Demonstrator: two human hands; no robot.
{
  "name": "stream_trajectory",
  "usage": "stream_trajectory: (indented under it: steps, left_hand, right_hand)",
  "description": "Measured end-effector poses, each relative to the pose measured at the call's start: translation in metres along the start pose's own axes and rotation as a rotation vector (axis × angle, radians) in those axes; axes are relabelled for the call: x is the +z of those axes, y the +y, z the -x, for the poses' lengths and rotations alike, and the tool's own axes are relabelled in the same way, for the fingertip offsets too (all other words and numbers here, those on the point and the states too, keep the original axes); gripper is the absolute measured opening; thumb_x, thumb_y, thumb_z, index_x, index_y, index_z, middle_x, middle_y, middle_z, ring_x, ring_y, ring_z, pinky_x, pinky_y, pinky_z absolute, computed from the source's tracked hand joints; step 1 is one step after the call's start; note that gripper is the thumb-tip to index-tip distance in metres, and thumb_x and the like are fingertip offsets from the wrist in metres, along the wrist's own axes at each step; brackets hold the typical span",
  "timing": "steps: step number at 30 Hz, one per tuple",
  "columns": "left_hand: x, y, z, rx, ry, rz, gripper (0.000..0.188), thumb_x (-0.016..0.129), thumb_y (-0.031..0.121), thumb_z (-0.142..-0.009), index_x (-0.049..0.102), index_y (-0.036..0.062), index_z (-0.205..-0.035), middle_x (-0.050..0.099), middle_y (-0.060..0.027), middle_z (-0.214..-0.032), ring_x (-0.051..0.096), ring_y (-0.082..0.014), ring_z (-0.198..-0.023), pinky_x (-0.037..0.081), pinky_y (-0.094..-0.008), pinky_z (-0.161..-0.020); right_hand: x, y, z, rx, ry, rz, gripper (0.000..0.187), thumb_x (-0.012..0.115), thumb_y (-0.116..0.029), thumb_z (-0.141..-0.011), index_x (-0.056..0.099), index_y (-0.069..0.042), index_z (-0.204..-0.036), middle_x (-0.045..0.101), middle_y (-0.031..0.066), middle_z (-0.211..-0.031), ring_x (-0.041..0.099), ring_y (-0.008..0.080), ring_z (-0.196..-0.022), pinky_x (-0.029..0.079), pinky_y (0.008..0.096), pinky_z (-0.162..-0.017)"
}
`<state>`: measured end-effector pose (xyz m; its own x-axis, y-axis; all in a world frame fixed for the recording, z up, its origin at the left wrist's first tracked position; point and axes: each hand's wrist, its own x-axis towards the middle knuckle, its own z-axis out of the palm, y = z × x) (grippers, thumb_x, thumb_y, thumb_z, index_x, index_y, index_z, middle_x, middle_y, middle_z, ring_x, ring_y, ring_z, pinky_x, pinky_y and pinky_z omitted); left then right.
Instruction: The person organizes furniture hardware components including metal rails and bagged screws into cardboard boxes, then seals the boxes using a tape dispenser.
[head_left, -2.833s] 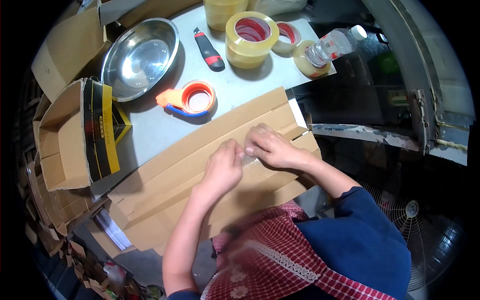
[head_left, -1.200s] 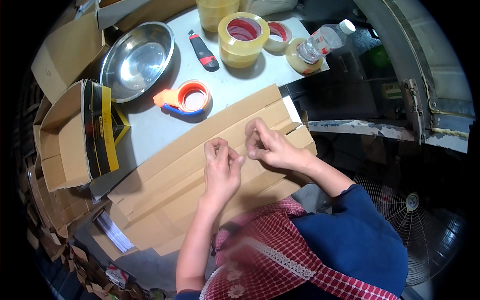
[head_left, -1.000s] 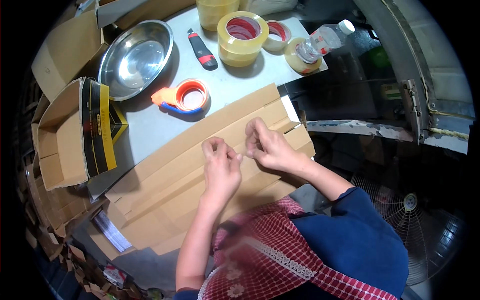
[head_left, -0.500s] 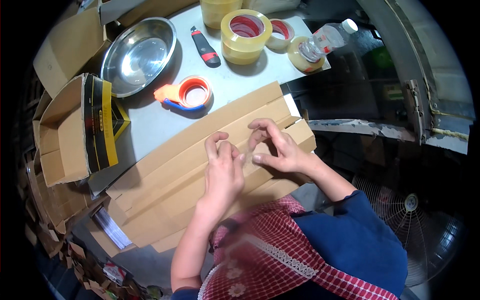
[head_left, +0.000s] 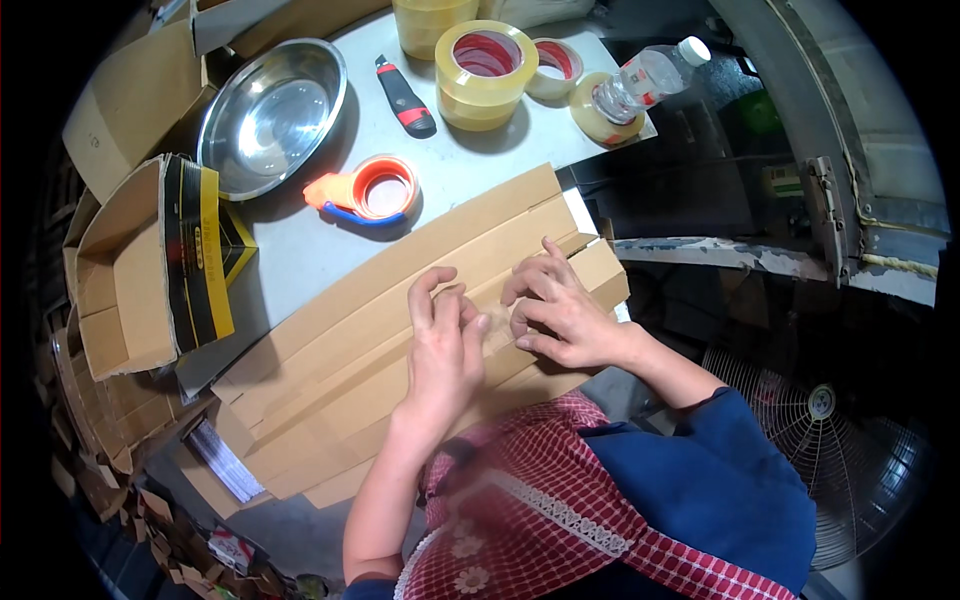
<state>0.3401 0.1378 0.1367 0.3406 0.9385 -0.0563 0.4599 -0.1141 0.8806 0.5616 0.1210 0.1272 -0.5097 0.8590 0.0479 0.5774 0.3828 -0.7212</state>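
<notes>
A long folded brown cardboard box lies slantwise in front of me, with creased flaps along its length. Over its middle, my left hand is raised with curled fingers, thumb close to the fingertips. Close to its right, my right hand is bent over the cardboard, its fingers curled toward the thumb. A faint see-through piece of clear tape shows between the two hands, at the left thumb. What the right fingertips hold, if anything, is hidden. White layered material shows at the box's left end.
On the white table are an orange-and-blue tape dispenser, a black-and-red utility knife, clear tape rolls, a plastic bottle and a steel bowl. An open carton stands left; a fan stands right.
My right hand has shifted slightly right and down, away from the left, and its fingers have curled over. My left hand has barely moved.
</notes>
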Motion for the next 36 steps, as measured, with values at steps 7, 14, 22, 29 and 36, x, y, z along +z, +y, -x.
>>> stream_trajectory:
  steps: [7, 14, 22, 29, 36]
  left_hand:
    - [0.003, -0.004, 0.003, -0.031, 0.024, -0.015, 0.011, 0.066, 0.001, -0.093, 0.056, -0.0009, -0.096, 0.044, -0.0207, -0.136, 0.066, -0.0348, -0.112, 0.058, -0.0428, -0.087]
    - [0.008, -0.009, 0.007, 0.142, 0.041, -0.023, 0.014, 0.065, -0.002, -0.092, 0.054, -0.0033, -0.101, 0.043, -0.0236, -0.135, 0.066, -0.0348, -0.102, 0.057, -0.0428, -0.085]
    - [0.001, -0.002, 0.002, 0.055, 0.007, -0.058, 0.011, 0.061, 0.002, -0.095, 0.053, -0.0026, -0.102, 0.042, -0.0241, -0.135, 0.064, -0.0377, -0.095, 0.055, -0.0466, -0.078]
    - [0.011, -0.008, -0.001, -0.023, 0.023, -0.171, 0.010, 0.061, 0.007, -0.097, 0.054, 0.0002, -0.100, 0.041, -0.0212, -0.137, 0.066, -0.0397, -0.089, 0.056, -0.0499, -0.072]
    - [0.020, -0.018, -0.002, 0.027, 0.080, -0.255, 0.011, 0.062, 0.008, -0.097, 0.055, 0.0013, -0.099, 0.040, -0.0212, -0.138, 0.067, -0.0397, -0.088, 0.057, -0.0497, -0.069]
  right_hand:
    - [0.008, 0.002, 0.000, -0.015, 0.019, -0.037, 0.011, 0.069, -0.014, -0.078, 0.058, -0.010, -0.077, 0.057, 0.0091, -0.113, 0.046, 0.0360, -0.130, 0.018, 0.0724, -0.119]
    - [0.012, -0.001, -0.002, -0.022, 0.069, 0.011, 0.012, 0.066, -0.012, -0.075, 0.056, -0.006, -0.076, 0.057, 0.0103, -0.112, 0.049, 0.0364, -0.127, 0.019, 0.0718, -0.118]
    - [0.012, 0.002, -0.001, -0.030, 0.058, 0.008, 0.014, 0.067, -0.012, -0.074, 0.055, -0.006, -0.078, 0.056, 0.0102, -0.111, 0.052, 0.0344, -0.120, 0.020, 0.0713, -0.117]
    - [0.012, 0.004, 0.001, 0.017, 0.058, 0.006, 0.016, 0.071, -0.014, -0.075, 0.057, -0.007, -0.081, 0.054, 0.0113, -0.110, 0.053, 0.0335, -0.118, 0.020, 0.0678, -0.120]
    - [0.014, 0.003, 0.008, 0.091, 0.175, 0.034, 0.053, 0.080, -0.021, -0.075, 0.052, -0.003, -0.116, 0.051, 0.0180, -0.115, 0.050, 0.0416, -0.118, 0.023, 0.0648, -0.121]
